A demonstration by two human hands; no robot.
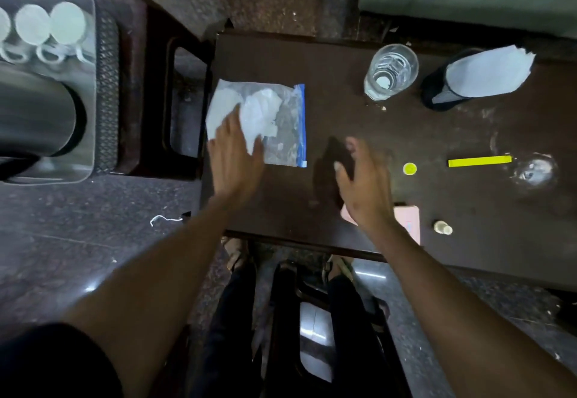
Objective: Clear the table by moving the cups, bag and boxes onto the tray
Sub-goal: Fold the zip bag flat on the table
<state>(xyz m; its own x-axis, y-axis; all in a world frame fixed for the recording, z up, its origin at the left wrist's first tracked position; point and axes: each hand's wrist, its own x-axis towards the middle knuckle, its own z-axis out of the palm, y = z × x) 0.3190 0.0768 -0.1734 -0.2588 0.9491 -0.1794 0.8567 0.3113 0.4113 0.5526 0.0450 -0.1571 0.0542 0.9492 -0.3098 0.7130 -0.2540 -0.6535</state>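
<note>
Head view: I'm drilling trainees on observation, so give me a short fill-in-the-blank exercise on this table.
1. The left hand rests on the plastic ____.
2. The zip strip along the bag is ____.
3. The long strip beside the round cap is ____.

Missing words: bag; blue; yellow

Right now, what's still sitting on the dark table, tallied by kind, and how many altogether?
Clear glasses: 2, one upright, one blurred at right
Zip bag: 1
Yellow items: 2, small cap and strip
Pink box: 1
Dark cup with paper: 1
Small bottle: 1
Total: 8
</note>
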